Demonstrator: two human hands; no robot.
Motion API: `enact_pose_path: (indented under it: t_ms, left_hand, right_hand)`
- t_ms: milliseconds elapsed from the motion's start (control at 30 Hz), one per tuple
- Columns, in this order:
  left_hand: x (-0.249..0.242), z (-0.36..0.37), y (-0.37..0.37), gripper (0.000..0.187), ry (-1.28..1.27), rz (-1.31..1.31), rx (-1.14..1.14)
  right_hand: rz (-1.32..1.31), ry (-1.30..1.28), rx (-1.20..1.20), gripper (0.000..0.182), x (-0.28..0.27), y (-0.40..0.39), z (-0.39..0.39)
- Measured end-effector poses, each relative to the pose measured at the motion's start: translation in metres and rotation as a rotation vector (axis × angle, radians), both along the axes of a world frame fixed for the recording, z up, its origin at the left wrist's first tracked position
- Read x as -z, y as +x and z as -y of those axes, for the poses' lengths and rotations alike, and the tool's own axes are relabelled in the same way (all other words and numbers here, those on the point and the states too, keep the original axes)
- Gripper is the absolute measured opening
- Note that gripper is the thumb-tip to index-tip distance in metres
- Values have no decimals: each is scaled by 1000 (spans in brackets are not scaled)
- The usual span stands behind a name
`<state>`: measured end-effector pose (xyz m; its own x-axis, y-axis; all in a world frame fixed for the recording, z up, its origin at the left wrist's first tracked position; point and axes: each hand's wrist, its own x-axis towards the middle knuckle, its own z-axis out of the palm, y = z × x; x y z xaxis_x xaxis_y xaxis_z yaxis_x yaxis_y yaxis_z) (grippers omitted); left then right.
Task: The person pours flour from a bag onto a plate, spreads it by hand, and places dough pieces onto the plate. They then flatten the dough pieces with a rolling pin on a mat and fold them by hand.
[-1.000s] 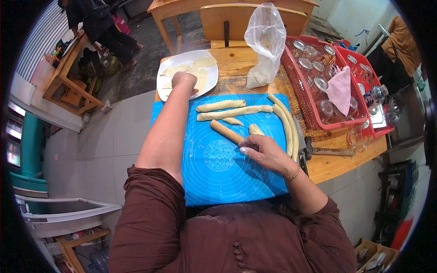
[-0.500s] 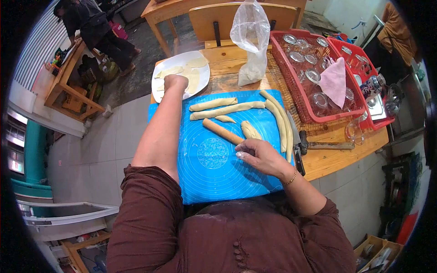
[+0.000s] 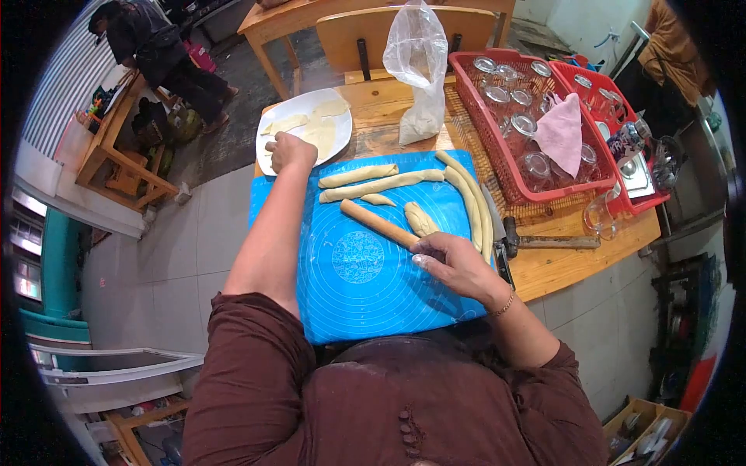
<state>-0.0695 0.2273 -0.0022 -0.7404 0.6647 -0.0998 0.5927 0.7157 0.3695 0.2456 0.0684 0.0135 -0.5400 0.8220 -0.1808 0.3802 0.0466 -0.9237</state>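
Note:
My left hand [image 3: 293, 153] is over the near-left part of a white plate [image 3: 344, 138], fingers curled down; whatever they pinch is hidden. Thin flattened dough pieces [image 3: 322, 132] lie on that plate. My right hand [image 3: 453, 264] is closed round the near end of a wooden rolling pin [image 3: 377, 223], which lies slantwise over a blue baking mat [image 3: 342, 303]. Beyond the pin are long dough ropes [image 3: 381, 186], a small dough scrap [image 3: 378, 199] and a short thick dough lump [image 3: 420, 220]. Further dough strips [image 3: 472, 203] curve along the mat's right side.
A clear plastic bag of white powder [image 3: 422, 124] stands behind the mat. Red baskets [image 3: 536, 190] hold several glasses and a pink cloth [image 3: 561, 136]. Right of the mat lie a knife [image 3: 509, 241] and a hammer [image 3: 556, 242]. Another person [image 3: 155, 46] stands at the far left.
My left hand has drawn slightly back towards me and its fingers have turned to the left on the plate. My right hand stays on the rolling pin. The view has shifted a little.

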Motion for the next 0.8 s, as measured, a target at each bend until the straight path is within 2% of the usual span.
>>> enact_pose_path:
  t_ms: [100,167,233,300,367,433,567,633,700,800]
  left_hand:
    - [-8,34,12,55,75,-88,57]
    - [9,57,12,41,480,-272,362]
    - [17,84,31,26,692,-253,707]
    - [17,109,61,15,675,-167,950]
    - [23,126,87,12,625,-124,1077]
    - [20,137,101,12,684,-100,1087]
    - [13,168,105,6,811,-20,1042]
    - [-2,186,100,5,836,30,1006]
    - [-20,203,94,7,679,434,908]
    - [-24,201,73,11,756,324,791]
  right_hand:
    - [-19,85,72,27,9,7,-1]
    - [33,162,101,27,10,11,-2]
    - [72,282,155,24,3,9,-2]
    - [103,348,177,23,0,3,1]
    - [132,416,200,22,1,-4,6]
    - [294,726,204,25,6,-10,17]
    - [367,813,185,29,21,-10,37]
    - [382,874,269,31,34,-3,43]
    - [380,907,306,32,43,0,46]
    - [405,927,334,38,60,1,50]
